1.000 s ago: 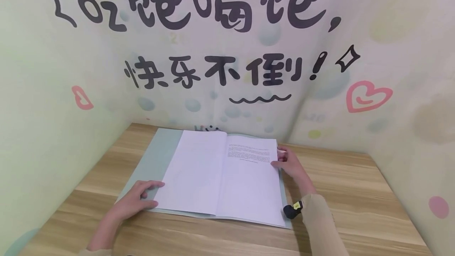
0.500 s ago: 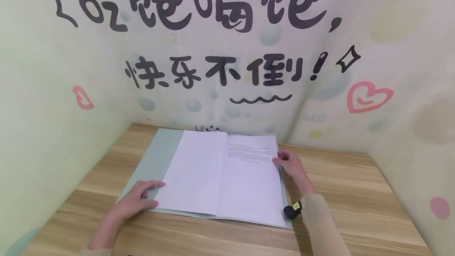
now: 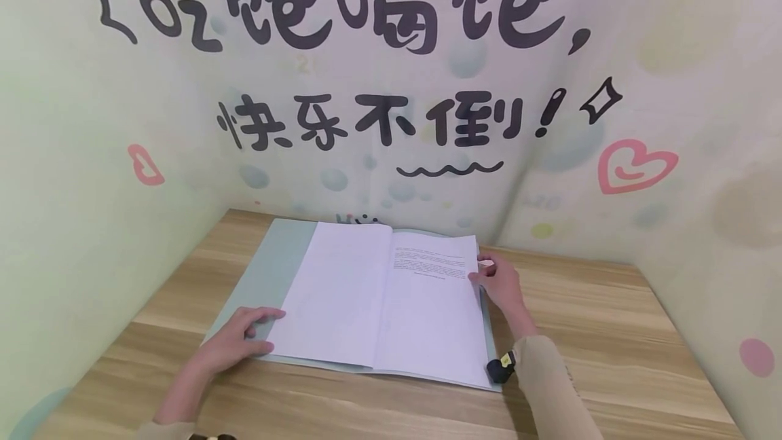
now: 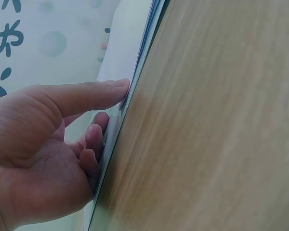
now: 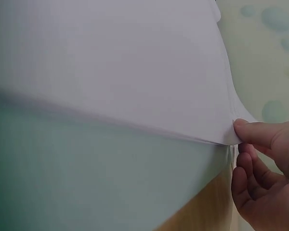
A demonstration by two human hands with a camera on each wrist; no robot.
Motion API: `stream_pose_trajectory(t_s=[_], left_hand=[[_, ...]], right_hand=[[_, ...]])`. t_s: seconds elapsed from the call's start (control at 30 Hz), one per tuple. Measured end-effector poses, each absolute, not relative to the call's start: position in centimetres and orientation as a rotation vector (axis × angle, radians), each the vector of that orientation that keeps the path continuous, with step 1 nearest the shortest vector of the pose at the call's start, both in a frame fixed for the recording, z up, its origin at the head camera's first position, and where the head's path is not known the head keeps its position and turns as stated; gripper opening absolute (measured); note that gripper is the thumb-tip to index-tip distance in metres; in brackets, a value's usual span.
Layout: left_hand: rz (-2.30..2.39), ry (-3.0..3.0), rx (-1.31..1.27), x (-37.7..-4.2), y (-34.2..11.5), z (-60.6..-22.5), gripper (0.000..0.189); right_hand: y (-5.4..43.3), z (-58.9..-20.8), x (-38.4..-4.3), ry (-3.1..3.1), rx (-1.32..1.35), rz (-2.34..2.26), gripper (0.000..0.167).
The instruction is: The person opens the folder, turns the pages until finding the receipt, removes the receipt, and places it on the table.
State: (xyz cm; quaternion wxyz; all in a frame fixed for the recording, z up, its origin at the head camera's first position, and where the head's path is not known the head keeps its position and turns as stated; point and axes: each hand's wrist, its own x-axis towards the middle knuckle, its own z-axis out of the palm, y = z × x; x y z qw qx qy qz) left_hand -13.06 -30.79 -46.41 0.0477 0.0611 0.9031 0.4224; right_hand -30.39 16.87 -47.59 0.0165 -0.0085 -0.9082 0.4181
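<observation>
An open book with white pages (image 3: 330, 290) and a pale blue-green cover (image 3: 263, 270) lies on the table. My left hand (image 3: 238, 338) rests at the left page's outer edge near the bottom, thumb and fingers spread apart. In the left wrist view the left thumb (image 4: 101, 94) touches the book's edge, and the other fingers bend loosely over the cover. At the upper right edge, my right hand (image 3: 502, 284) pinches the right-hand page (image 3: 434, 318), which carries a short block of print. The right wrist view shows the page edge (image 5: 216, 132) between thumb and fingers, raised above the cover.
The wood-grain table (image 3: 611, 331) extends on both sides of the book and in front of it. A printed wall cloth (image 3: 366, 182) stands close behind the book. A small black device (image 3: 501, 367) sits at the right wrist, over the book's lower right corner.
The right page's top corner rose slightly, then dropped a little, with the right hand still at its edge. The left hand has stayed in place.
</observation>
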Motion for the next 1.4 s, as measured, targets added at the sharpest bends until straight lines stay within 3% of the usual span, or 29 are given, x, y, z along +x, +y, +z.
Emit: stream_pose_trajectory(t_s=[0.23, 0.7, 1.4], left_hand=[[1.292, 2.751, 0.183, -13.1, -30.9, -46.3, 0.054], [1.280, 2.736, 0.162, -12.7, -30.6, -46.8, 0.053], [1.293, 2.756, 0.183, -12.8, -30.8, -46.5, 0.052]], right_hand=[[16.6, -47.4, -30.3, -2.796, 0.014, 1.243, 0.049], [16.5, -47.3, -29.0, -2.776, 0.089, 1.130, 0.042], [17.4, -45.3, -29.7, -2.834, 0.267, 1.245, 0.057]])
